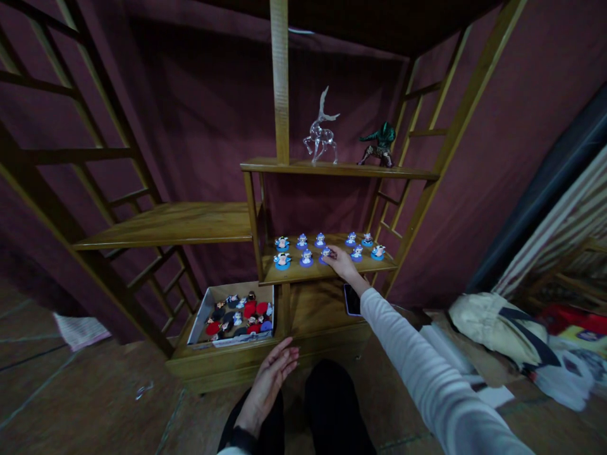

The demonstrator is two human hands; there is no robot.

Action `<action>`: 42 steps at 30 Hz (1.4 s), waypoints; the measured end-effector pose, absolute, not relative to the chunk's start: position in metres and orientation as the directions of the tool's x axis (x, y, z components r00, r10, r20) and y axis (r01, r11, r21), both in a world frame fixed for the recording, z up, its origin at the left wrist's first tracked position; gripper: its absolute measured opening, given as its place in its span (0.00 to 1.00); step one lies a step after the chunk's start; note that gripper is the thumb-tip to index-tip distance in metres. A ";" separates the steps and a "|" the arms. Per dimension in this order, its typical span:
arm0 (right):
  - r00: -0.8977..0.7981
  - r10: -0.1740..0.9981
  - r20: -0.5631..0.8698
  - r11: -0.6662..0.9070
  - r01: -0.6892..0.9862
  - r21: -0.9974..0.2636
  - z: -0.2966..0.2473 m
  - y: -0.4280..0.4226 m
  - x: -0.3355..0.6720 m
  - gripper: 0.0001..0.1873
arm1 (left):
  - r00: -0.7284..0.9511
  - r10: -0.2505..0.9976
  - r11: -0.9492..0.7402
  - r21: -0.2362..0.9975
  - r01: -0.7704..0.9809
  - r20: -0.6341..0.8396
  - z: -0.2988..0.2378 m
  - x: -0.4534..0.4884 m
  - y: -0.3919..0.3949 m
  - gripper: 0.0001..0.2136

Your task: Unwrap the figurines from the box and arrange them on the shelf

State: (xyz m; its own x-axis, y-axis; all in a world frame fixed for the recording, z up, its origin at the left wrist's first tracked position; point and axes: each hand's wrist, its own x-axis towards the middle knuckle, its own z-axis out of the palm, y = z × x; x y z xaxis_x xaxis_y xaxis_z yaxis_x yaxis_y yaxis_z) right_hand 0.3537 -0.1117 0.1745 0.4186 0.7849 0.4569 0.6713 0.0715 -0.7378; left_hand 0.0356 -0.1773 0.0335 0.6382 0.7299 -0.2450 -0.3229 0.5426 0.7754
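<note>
Now, left hand: the left hand (271, 378) is nearest the camera, well below and in front of the low wooden shelf board (308, 272). It is open and holds nothing, with fingers straight and close together and the palm turned inward, over the dark trouser knees (332, 404).
Right arm: a long white sleeve (417, 366) runs up from the lower right toward that board.
Box: a shallow white-rimmed cardboard box (199, 316) of small red, black and blue figures sits below the board, off its left end.
Phone: a flat dark phone (351, 299) lies just under the board's right half.
Right hand: the right hand (344, 265) lies on the board's front part, its fingertips at a small white figure on a round blue base (326, 254). Whether they pinch it or merely touch it is too small to tell.
Figure: it stands upright in the front row near the board's middle, right at the right fingertips and far up and to the right of the left hand. The right hand is much the nearer.
Row mates: other blue-based figures (282, 259) stand in two rows along the board, on either side.
Above: a clear glass deer (321, 136) and a dark green creature figure (380, 144) stand on the next board up.
Behind: maroon cloth (203, 114) hangs behind the board.
</note>
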 end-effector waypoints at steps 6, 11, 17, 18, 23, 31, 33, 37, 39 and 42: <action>0.360 0.818 0.448 0.038 0.743 -0.668 0.185 -0.120 0.347 0.29 | 0.630 0.741 0.523 0.788 -0.325 -0.232 0.036 0.037 -0.180 0.22; 0.385 0.830 0.404 -0.029 0.753 -0.658 0.196 -0.127 0.339 0.28 | 0.631 0.733 0.536 0.786 -0.307 -0.253 0.039 0.038 -0.179 0.23; 0.396 0.828 0.397 -0.049 0.756 -0.653 0.196 -0.127 0.338 0.27 | 0.619 0.742 0.531 0.789 -0.308 -0.258 0.041 0.037 -0.179 0.24; 0.394 0.830 0.394 -0.049 0.756 -0.653 0.195 -0.126 0.339 0.27 | 0.619 0.741 0.534 0.789 -0.305 -0.262 0.041 0.037 -0.179 0.24; 0.387 0.827 0.408 -0.061 0.783 -0.619 0.193 -0.125 0.338 0.26 | 0.628 0.732 0.541 0.785 -0.301 -0.263 0.040 0.038 -0.178 0.24; 0.376 0.827 0.417 -0.044 0.784 -0.619 0.196 -0.127 0.337 0.25 | 0.617 0.745 0.529 0.787 -0.316 -0.253 0.041 0.038 -0.180 0.23; 0.371 0.827 0.423 -0.034 0.783 -0.621 0.196 -0.127 0.336 0.27 | 0.614 0.746 0.530 0.788 -0.314 -0.258 0.043 0.038 -0.181 0.23; 0.344 0.788 0.510 0.036 0.802 -0.597 0.194 -0.138 0.335 0.27 | 0.612 0.744 0.533 0.790 -0.304 -0.267 0.046 0.038 -0.181 0.24; 0.367 0.711 0.600 0.063 0.817 -0.574 0.192 -0.150 0.338 0.25 | 0.615 0.741 0.536 0.790 -0.298 -0.271 0.046 0.037 -0.181 0.25; 0.494 0.530 0.689 0.001 0.812 -0.583 0.187 -0.172 0.351 0.23 | 0.629 0.728 0.542 0.790 -0.285 -0.273 0.046 0.036 -0.179 0.25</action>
